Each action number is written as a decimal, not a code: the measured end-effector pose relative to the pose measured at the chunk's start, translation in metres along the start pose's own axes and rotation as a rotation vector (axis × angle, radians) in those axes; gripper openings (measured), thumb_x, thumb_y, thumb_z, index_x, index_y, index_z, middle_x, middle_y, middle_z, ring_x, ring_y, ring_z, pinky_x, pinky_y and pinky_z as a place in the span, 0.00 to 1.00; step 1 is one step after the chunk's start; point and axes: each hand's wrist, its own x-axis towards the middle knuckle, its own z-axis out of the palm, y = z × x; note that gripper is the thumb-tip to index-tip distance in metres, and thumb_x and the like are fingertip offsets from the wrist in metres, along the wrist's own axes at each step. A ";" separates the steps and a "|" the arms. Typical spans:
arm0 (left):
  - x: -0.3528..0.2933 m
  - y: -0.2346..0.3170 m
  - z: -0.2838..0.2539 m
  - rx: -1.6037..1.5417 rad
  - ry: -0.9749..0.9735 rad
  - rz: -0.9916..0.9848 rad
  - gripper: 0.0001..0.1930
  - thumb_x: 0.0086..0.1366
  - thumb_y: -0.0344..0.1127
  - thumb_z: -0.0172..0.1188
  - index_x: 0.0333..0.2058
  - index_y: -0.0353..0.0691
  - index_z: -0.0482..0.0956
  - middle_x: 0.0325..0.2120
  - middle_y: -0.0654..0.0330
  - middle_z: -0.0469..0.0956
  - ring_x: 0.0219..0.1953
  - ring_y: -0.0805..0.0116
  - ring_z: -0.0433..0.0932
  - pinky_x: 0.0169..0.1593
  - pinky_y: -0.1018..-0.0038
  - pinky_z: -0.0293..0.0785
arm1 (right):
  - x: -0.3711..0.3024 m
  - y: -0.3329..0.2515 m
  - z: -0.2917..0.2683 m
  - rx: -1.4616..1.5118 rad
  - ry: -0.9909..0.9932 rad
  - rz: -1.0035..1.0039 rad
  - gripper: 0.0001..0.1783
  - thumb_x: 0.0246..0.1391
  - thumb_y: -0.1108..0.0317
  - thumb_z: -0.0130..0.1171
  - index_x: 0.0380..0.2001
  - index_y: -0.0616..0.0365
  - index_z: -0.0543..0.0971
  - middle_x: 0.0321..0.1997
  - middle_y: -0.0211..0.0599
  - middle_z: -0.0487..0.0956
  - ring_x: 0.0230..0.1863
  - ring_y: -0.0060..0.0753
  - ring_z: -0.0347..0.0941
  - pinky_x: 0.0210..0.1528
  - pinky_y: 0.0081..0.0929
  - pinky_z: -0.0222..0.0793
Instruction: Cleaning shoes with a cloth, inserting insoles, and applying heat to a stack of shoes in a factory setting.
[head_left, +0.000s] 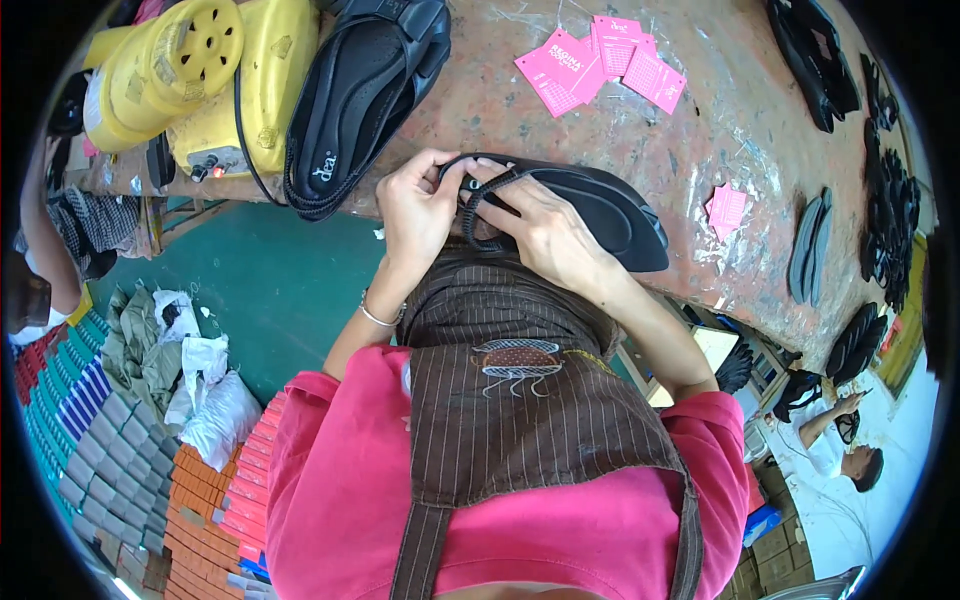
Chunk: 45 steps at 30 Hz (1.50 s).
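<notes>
A black flat shoe (600, 205) lies at the near edge of a worn reddish workbench (740, 130), heel toward me. My left hand (415, 210) pinches the black strap (478, 200) at the shoe's heel. Over the same heel lies my right hand (545, 230), its fingers closed on the strap and the shoe's rim. A silver bracelet (378, 316) is on my left wrist. A brown striped apron (520, 390) over a pink top fills the lower middle.
A stacked pair of black shoes (360, 90) leans by a yellow machine (210, 80) at the back left. Pink paper tags (600, 65) lie on the bench. More black shoes (880, 200) line the right side. Stacked boxes (120, 430) and another person (840, 450) are below.
</notes>
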 end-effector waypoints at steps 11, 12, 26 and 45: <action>0.011 0.010 -0.005 0.321 -0.060 0.286 0.07 0.61 0.30 0.64 0.28 0.33 0.77 0.10 0.57 0.68 0.12 0.75 0.64 0.19 0.71 0.58 | -0.022 -0.026 -0.013 -0.501 0.037 0.249 0.22 0.42 0.77 0.55 0.44 0.54 0.84 0.54 0.48 0.79 0.60 0.44 0.72 0.71 0.52 0.49; 0.013 0.011 -0.006 0.332 -0.099 0.314 0.07 0.61 0.29 0.62 0.28 0.32 0.75 0.13 0.48 0.70 0.13 0.59 0.70 0.22 0.64 0.63 | -0.021 -0.025 -0.015 -0.481 0.028 0.269 0.23 0.42 0.78 0.55 0.44 0.55 0.84 0.54 0.47 0.79 0.60 0.44 0.72 0.72 0.55 0.45; -0.092 0.029 0.025 0.607 -0.677 0.812 0.09 0.55 0.38 0.68 0.28 0.40 0.78 0.39 0.57 0.80 0.44 0.61 0.78 0.34 0.68 0.75 | -0.036 0.001 -0.092 -0.023 0.631 0.572 0.09 0.41 0.78 0.67 0.25 0.65 0.75 0.38 0.44 0.80 0.46 0.47 0.78 0.47 0.36 0.74; -0.090 0.023 0.037 0.903 -0.753 0.816 0.32 0.60 0.38 0.61 0.60 0.28 0.66 0.57 0.44 0.70 0.63 0.53 0.66 0.40 0.68 0.75 | -0.021 0.017 -0.042 -0.383 0.145 0.726 0.25 0.47 0.75 0.53 0.52 0.68 0.73 0.50 0.52 0.76 0.54 0.49 0.74 0.70 0.56 0.48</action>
